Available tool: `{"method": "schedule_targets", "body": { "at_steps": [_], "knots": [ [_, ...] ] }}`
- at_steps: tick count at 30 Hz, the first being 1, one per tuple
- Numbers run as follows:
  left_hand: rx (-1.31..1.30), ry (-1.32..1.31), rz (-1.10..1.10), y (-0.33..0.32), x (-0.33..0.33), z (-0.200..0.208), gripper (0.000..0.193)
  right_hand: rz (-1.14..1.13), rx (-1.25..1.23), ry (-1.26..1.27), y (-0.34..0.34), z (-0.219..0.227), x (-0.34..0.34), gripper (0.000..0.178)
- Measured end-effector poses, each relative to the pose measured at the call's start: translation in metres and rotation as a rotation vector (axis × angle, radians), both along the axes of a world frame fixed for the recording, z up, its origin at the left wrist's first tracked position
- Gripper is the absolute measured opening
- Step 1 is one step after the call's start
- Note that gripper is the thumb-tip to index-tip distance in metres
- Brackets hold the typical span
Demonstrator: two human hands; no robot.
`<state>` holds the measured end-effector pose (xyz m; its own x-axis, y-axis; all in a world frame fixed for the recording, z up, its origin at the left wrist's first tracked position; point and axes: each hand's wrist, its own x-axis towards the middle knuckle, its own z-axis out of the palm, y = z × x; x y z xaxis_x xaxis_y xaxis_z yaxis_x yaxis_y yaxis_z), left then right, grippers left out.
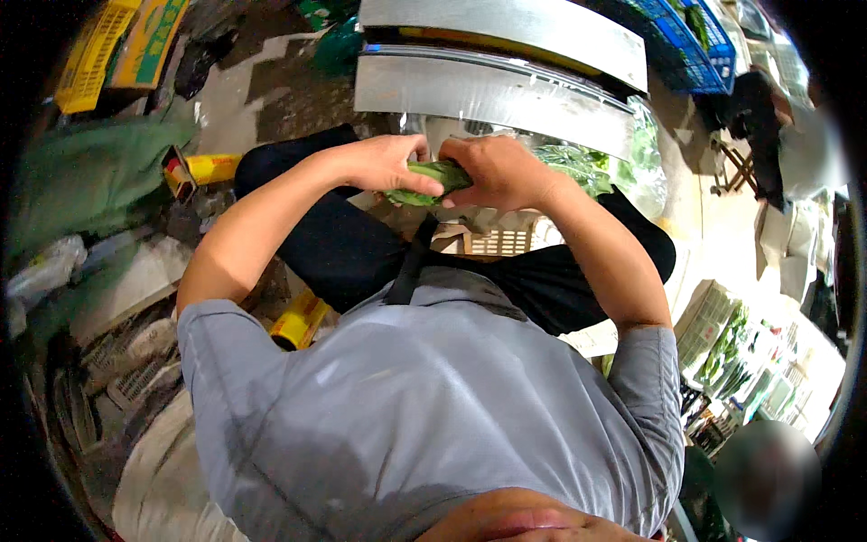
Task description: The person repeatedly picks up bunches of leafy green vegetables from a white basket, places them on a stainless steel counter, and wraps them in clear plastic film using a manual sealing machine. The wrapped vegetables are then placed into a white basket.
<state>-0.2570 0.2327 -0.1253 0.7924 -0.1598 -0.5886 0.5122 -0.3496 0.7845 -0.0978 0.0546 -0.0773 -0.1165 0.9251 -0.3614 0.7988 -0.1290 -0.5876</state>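
Observation:
In front of my lap I hold a stubby, elongated green vegetable [424, 183] with both hands; its exact kind I cannot make out. My left hand [390, 166] grips its left part, the thumb lying across the near side. Around the right end are the curled fingers of my right hand [502, 172], which hide that end. Just beyond my hands stands a silver metal unit [497, 88] with a long slot across it. Leafy greens in clear plastic [582, 167] lie against its near right side, beside my right wrist. A cream plastic crate [506, 240] shows below my hands, between my legs.
A blue crate [718, 59] with greens stands far right, near a person [768, 126] and a folding stool [736, 169]. Another person [768, 479] is lower right, by crates of vegetables [722, 343]. At left are a yellow crate [95, 54], yellow box [212, 169] and green cloth [81, 176].

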Motion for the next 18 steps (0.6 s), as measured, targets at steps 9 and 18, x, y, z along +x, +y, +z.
{"method": "schedule_targets", "body": {
  "at_steps": [9, 18],
  "knots": [
    [0.935, -0.823, 0.046, -0.028, -0.039, 0.013, 0.108, -0.068, -0.148, 0.453, 0.024, -0.026, 0.042, 0.057],
    [0.766, -0.654, 0.09, -0.025, -0.029, -0.017, 0.073, -0.147, 0.038, 0.218, 0.017, -0.019, 0.036, 0.065]
  ]
}}
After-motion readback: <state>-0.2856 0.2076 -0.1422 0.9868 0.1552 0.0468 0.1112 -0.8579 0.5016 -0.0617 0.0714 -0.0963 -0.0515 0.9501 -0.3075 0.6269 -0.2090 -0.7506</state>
